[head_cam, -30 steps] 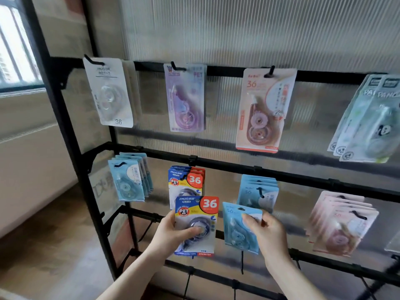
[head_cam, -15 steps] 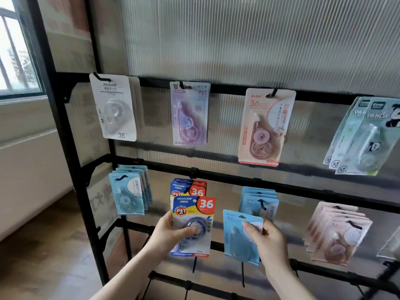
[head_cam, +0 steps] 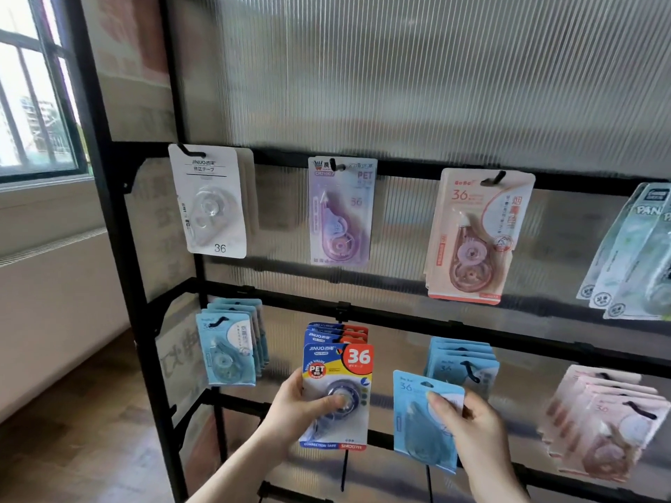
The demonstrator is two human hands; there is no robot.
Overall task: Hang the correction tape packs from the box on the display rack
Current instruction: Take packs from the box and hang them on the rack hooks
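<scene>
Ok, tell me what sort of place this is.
Probably a stationery shop or a mock-up of one: a black display rack with hooks carries carded correction tape packs in sorted stacks, such as the pink pack, and the left hand holds up a blue and yellow pack for hanging.

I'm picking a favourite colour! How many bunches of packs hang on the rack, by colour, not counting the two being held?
Light blue bunches: 2
Pink bunches: 2
White bunch: 1
Purple bunch: 1
Green panda bunch: 1
Dark blue and yellow bunch: 1
Total: 8
</scene>
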